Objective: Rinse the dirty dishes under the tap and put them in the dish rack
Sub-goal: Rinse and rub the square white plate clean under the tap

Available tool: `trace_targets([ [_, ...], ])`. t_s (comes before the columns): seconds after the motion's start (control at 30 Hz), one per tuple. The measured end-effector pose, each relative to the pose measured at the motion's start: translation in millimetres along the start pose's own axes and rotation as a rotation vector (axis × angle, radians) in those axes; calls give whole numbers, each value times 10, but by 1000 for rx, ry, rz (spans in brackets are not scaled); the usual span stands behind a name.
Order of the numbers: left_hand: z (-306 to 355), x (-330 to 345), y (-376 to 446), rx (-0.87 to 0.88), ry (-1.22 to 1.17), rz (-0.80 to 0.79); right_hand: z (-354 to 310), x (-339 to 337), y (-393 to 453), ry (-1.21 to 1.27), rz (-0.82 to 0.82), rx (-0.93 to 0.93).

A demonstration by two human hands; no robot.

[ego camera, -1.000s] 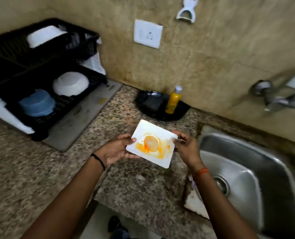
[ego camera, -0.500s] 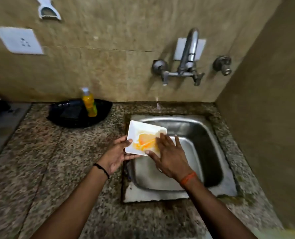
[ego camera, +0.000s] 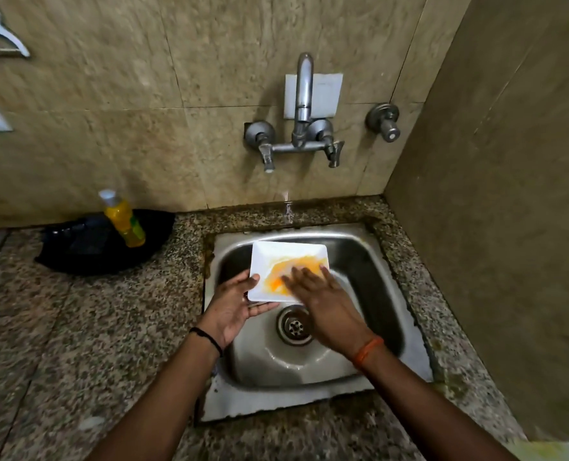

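Plate over the sink, short of the tap stream behind it: my left hand grips its near-left edge, right hand flat, fingers straight, on the smear.

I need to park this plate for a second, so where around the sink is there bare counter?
Bare granite counter lies left of the sink, in front of the black tray holding the yellow bottle. A narrower bare strip runs between the sink's right rim and the side wall. The basin's middle is crowded: left hand, right hand and plate.

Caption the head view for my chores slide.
Left hand holds a stained white plate over the sink; right hand rubs it.
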State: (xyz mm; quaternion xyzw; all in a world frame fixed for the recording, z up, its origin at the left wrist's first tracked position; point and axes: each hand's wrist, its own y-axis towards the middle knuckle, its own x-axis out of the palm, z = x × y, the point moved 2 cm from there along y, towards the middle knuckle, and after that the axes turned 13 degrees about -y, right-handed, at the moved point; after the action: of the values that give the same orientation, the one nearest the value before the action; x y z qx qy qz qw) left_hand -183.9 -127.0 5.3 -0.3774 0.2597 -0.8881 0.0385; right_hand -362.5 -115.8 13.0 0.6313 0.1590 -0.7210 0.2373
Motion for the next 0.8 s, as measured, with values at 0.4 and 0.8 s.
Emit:
trace_targets([
  [0.4, 53, 358, 362, -2, 138, 28, 489, 133, 164, -50, 127, 25],
  [0.8, 588, 1989, 937, 999, 1212, -20, 680, 236, 390, 21, 157, 72],
])
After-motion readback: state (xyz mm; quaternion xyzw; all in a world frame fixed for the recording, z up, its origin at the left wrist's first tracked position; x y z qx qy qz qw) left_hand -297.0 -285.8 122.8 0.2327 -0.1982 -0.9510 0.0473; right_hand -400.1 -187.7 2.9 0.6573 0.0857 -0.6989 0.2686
